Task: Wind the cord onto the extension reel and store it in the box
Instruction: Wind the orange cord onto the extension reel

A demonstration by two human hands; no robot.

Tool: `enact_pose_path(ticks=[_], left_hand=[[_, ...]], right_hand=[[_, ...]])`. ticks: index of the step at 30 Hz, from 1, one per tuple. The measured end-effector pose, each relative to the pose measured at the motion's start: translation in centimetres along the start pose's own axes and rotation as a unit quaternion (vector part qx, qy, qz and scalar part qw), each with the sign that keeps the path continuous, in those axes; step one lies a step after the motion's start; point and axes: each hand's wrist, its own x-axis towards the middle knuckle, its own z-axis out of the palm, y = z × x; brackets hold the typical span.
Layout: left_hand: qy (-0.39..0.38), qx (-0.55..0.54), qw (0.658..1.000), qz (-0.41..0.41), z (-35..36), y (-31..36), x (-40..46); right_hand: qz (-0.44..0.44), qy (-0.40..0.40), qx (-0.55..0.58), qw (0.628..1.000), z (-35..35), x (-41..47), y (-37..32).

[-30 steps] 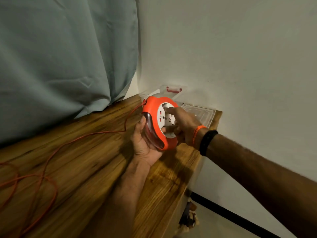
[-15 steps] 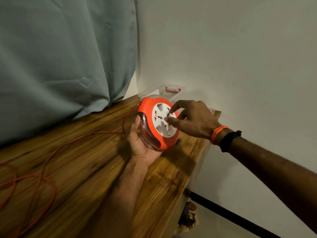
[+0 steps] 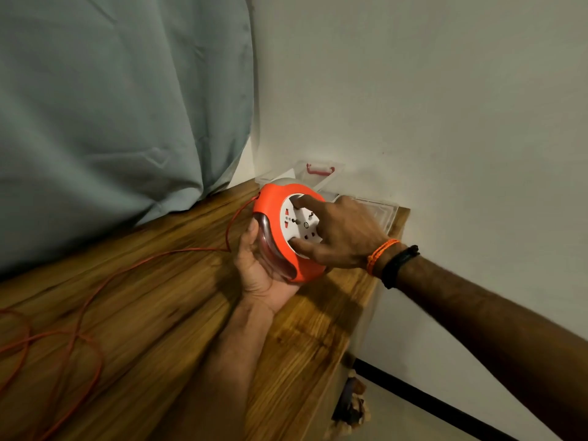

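Note:
An orange extension reel (image 3: 273, 198) with a white socket face is held upright above the wooden table (image 3: 152, 300). My left hand (image 3: 259, 272) cups it from below and behind. My right hand (image 3: 340, 233) spreads over the white face, forefinger and thumb pressed on its rim. The orange cord (image 3: 105, 278) leaves the reel's upper left side and trails across the table into loose loops at the left. A clear plastic box (image 3: 321, 175) with a red handle stands behind the reel in the corner; its clear lid (image 3: 381, 208) lies flat to the right.
A grey-green curtain (image 3: 121, 106) hangs along the table's far side. A pale wall (image 3: 429, 106) borders the right. The table's right edge drops to the floor, where a black strip (image 3: 429, 399) runs along the wall's base.
My right hand has turned on the reel's white face, fingers shifting from a pinch at its centre to a spread grip on its rim. The reel sits slightly further left.

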Motion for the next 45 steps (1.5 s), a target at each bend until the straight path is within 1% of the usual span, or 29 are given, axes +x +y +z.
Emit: enact_pose_path(ticks=[1, 2, 3, 4, 5, 6, 7, 8, 10, 12, 14, 16, 17, 18, 20, 23, 26, 30, 33, 35, 36, 37, 38, 39, 40, 41, 42, 43, 45], left_hand=[[0.002, 0.0, 1.0, 0.002, 0.1, 0.0, 0.0], [0.009, 0.004, 1.0, 0.004, 0.2, 0.0, -0.1], [0.013, 0.012, 1.0, 0.006, 0.4, -0.1, -0.1], [0.018, 0.021, 1.0, 0.009, 0.6, -0.1, -0.1], [0.019, 0.026, 0.999, 0.012, 0.8, -0.2, -0.1], [0.019, 0.031, 0.999, 0.017, 0.9, -0.2, -0.1], [0.018, 0.033, 0.999, 0.019, 0.9, -0.2, -0.1], [0.018, 0.034, 0.999, 0.022, 0.9, -0.2, -0.1], [0.02, 0.035, 0.999, 0.022, 0.8, -0.1, 0.0], [0.019, 0.035, 0.999, 0.015, 0.6, -0.1, 0.0], [0.022, 0.038, 0.999, 0.01, 0.5, -0.2, -0.1], [0.024, 0.041, 0.999, 0.006, 0.4, -0.2, -0.1], [0.029, 0.043, 0.999, 0.005, 0.2, -0.2, -0.1], [0.036, 0.045, 0.998, 0.005, 0.0, -0.2, -0.1], [0.033, 0.038, 0.999, 0.0, -0.3, -0.3, 0.1], [0.02, 0.028, 0.999, -0.006, -0.5, -0.3, 0.3], [0.005, 0.015, 1.0, -0.008, -0.5, -0.3, 0.3], [-0.005, 0.013, 1.0, -0.008, -0.4, -0.3, 0.2], [0.007, 0.012, 1.0, -0.009, -0.3, -0.3, 0.3], [0.005, 0.012, 1.0, -0.003, -0.2, -0.3, 0.2], [0.004, 0.016, 1.0, 0.003, -0.1, -0.3, 0.2], [0.008, 0.026, 1.0, 0.008, 0.1, -0.3, 0.1], [0.014, 0.035, 0.999, 0.011, 0.3, -0.3, 0.1], [0.018, 0.038, 0.999, 0.013, 0.4, -0.4, 0.1], [0.02, 0.038, 0.999, 0.015, 0.5, -0.4, 0.0], [0.023, 0.037, 0.999, 0.016, 0.6, -0.4, 0.0], [0.025, 0.038, 0.999, 0.017, 0.6, -0.4, 0.0], [0.026, 0.04, 0.999, 0.018, 0.6, -0.4, 0.0], [0.03, 0.042, 0.999, 0.017, 0.4, -0.3, 0.0]], right_hand=[[0.052, 0.014, 0.019, 0.998, 0.2, -0.2, -0.4], [0.131, 0.027, 0.061, 0.989, 0.4, -0.3, -0.9], [0.231, 0.033, 0.137, 0.963, 0.6, -0.4, -1.5], [0.339, 0.032, 0.246, 0.907, 0.7, -0.2, -2.0], [0.434, 0.018, 0.356, 0.828, 0.7, 0.0, -2.3], [0.493, -0.008, 0.434, 0.754, 0.5, 0.2, -2.6], [0.516, -0.032, 0.477, 0.711, 0.3, 0.3, -2.5], [0.521, -0.05, 0.496, 0.693, 0.1, 0.3, -2.3], [0.5, -0.08, 0.515, 0.691, -0.5, 0.3, -2.0], [0.462, -0.106, 0.497, 0.726, -1.2, 0.3, -1.5], [0.41, -0.111, 0.391, 0.816, -1.7, 0.2, -0.9], [0.325, -0.069, 0.229, 0.915, -1.9, -0.2, -0.2], [0.273, -0.047, 0.162, 0.947, -2.1, -0.5, 0.1], [0.218, -0.033, 0.118, 0.968, -2.3, -0.8, 0.2], [0.112, -0.024, 0.079, 0.99, -2.6, -1.2, 0.4], [0.004, -0.025, 0.029, 0.999, -2.6, -1.5, 0.7], [-0.063, -0.026, -0.035, 0.997, -2.1, -1.2, 1.2], [-0.082, -0.033, -0.032, 0.996, -1.1, -0.6, 1.6], [-0.092, -0.017, -0.049, 0.994, -0.8, -0.3, 1.7], [-0.03, -0.007, -0.014, 0.999, -0.5, -0.5, 0.9], [0.047, 0.011, 0.04, 0.998, -0.2, -0.6, 0.2], [0.162, 0.023, 0.126, 0.978, 0.0, -0.5, -0.5], [0.294, 0.018, 0.246, 0.923, 0.2, -0.2, -1.2], [0.41, -0.008, 0.368, 0.835, 0.3, 0.1, -1.6], [0.482, -0.035, 0.455, 0.749, 0.2, 0.2, -1.8], [0.51, -0.052, 0.504, 0.695, 0.1, 0.4, -1.9], [0.513, -0.063, 0.522, 0.678, 0.1, 0.5, -1.7], [0.504, -0.07, 0.526, 0.681, 0.0, 0.5, -1.6], [0.479, -0.086, 0.515, 0.706, -0.3, 0.5, -1.4]])
